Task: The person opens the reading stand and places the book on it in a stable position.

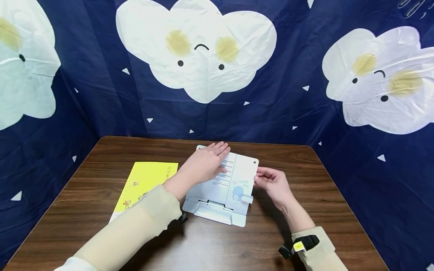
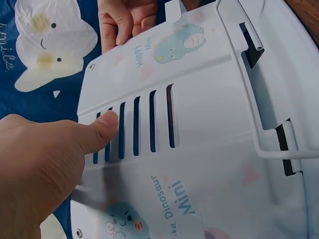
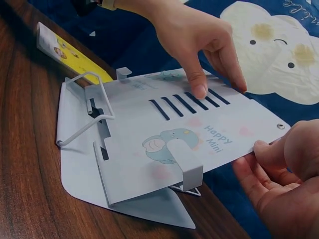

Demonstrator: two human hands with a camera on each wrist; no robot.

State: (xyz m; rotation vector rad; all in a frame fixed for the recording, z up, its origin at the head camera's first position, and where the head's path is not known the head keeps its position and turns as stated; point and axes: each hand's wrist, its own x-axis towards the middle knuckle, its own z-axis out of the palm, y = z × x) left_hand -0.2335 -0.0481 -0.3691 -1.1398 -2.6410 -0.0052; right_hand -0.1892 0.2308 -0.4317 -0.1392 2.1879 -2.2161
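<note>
A white metal book stand (image 1: 207, 194) with dinosaur prints stands tilted on the table, its wire page holder (image 3: 87, 129) folded out at the lower front. Over the upper left of its panel lies my left hand (image 1: 205, 162), fingers fairly straight across the top and thumb (image 2: 107, 124) at the row of slots. My right hand (image 1: 274, 186) pinches the panel's right edge near the upper corner, thumb on the front and fingers behind, as the right wrist view shows. A bent white clip (image 3: 187, 167) juts from that same side, lower down.
A yellow book (image 1: 145, 184) lies flat left of the stand, partly behind my left forearm. The brown wooden table (image 1: 271, 241) ends at a dark blue cloth (image 1: 288, 113) with cloud faces, hung behind and at both sides.
</note>
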